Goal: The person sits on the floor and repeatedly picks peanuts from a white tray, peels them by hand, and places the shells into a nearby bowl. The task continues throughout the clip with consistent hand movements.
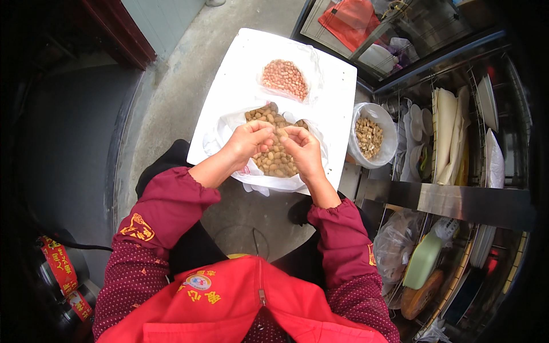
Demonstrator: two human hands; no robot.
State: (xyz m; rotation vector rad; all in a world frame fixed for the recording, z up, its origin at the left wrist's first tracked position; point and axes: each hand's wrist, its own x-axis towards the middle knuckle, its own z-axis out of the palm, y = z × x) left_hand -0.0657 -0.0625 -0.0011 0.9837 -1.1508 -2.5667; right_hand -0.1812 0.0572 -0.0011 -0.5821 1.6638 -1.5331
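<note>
Both hands are held close together over a white plastic bag [221, 133] of unshelled peanuts [274, 160]. Between the thumb and fingertips of my right hand [305, 150] is a small tan peanut [282, 133]. My left hand [251, 139] faces it with thumb and forefinger brought together; whether something sits in that pinch is too small to tell. Beyond the hands, reddish shelled peanut kernels [284, 78] fill a clear plastic bag [315, 79]. The bags rest on a white tabletop [231, 77].
To the right of the table stands a white bucket [388, 152] lined with plastic, holding broken shells [368, 137]. A metal rack [450, 199] with dishes and a green container [422, 261] lines the right side. A dark red post [124, 34] rises at upper left.
</note>
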